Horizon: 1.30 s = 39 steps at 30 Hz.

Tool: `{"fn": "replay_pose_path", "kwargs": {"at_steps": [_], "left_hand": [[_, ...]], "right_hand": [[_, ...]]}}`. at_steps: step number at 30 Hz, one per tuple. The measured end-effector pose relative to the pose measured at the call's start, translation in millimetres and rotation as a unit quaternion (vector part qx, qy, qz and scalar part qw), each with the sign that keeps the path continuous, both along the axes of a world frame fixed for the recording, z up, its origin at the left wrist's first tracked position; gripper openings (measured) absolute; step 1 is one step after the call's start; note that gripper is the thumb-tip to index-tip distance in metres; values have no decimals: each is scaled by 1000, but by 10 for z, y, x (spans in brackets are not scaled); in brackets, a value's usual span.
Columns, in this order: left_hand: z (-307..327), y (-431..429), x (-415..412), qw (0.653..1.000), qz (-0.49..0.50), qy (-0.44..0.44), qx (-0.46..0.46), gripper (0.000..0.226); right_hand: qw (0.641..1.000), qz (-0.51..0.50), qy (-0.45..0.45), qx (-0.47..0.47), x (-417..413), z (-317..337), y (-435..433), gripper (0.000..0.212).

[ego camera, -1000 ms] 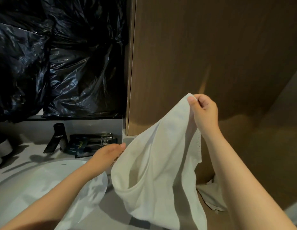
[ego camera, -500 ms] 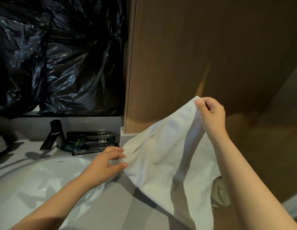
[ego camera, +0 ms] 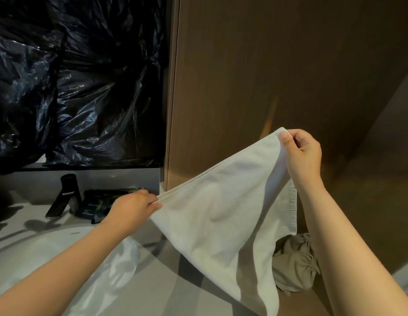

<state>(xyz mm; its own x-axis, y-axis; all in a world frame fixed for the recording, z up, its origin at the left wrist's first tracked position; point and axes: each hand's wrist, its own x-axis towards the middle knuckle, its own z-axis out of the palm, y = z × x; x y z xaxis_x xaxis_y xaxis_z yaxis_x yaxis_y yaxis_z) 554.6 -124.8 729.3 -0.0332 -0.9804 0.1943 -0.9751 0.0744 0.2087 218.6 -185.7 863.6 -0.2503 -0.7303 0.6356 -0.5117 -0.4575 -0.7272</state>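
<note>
A white towel (ego camera: pixel 223 208) hangs stretched between my two hands above the counter. My right hand (ego camera: pixel 301 153) pinches its upper corner, raised in front of the wooden panel. My left hand (ego camera: pixel 134 208) grips the towel's other top corner, lower down and to the left, near the dark packets. The top edge runs taut between the hands and the rest drapes down toward the counter.
A white basin (ego camera: pixel 50 254) is set in the grey counter (ego camera: pixel 166 283) at lower left, with a black tap (ego camera: pixel 64 197) and dark packets (ego camera: pixel 96 206) behind it. Black plastic sheeting (ego camera: pixel 80 87) covers the wall above. A crumpled beige cloth (ego camera: pixel 294 263) lies at right by the brown wooden panel (ego camera: pixel 278 76).
My left hand has taken hold of the towel's free corner and pulled it left. The towel went from hanging bunched off my right hand to spread taut between both hands.
</note>
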Motion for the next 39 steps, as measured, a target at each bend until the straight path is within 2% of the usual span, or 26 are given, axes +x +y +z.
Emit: {"fn": "replay_pose_path", "kwargs": {"at_steps": [7, 10, 11, 14, 18, 23, 25, 26, 28, 31, 33, 36, 39], "left_hand": [[765, -283, -82, 980, 67, -32, -184, 35], [1186, -384, -97, 964, 88, -12, -251, 41], [1316, -417, -86, 960, 87, -17, -266, 44], [1673, -518, -54, 950, 86, -48, -298, 31], [2040, -575, -48, 947, 125, -8, -297, 30], [2204, -477, -12, 930, 88, 16, -356, 25], [2192, -455, 8, 925, 69, 64, -369, 20], [2173, -450, 14, 923, 59, 121, -361, 17], [2125, -456, 18, 916, 39, 259, -304, 16], [2028, -475, -8, 881, 44, 418, -220, 21], [1996, -460, -33, 860, 56, 450, -232, 24], [1999, -390, -39, 841, 50, 452, -293, 21], [2033, -294, -19, 837, 31, 448, -313, 20]], "right_hand": [[998, -25, -21, -58, -170, 465, -19, 18], [995, -27, -32, -86, -219, 703, -25, 18], [995, -28, -37, -93, -234, 783, -32, 19], [992, -31, -60, -111, -273, 1003, -42, 22], [989, -36, -76, -124, -285, 1140, -21, 23], [986, -41, -96, -130, -309, 1102, 24, 31], [986, -46, -103, -125, -318, 1054, 48, 35], [986, -50, -105, -119, -312, 1029, 61, 37], [987, -63, -106, -108, -280, 983, 92, 40], [986, -77, -101, -106, -218, 929, 129, 39], [984, -93, -107, -111, -201, 905, 147, 35], [982, -104, -103, -119, -170, 857, 186, 33], [981, -114, -95, -123, -157, 793, 252, 32]]}}
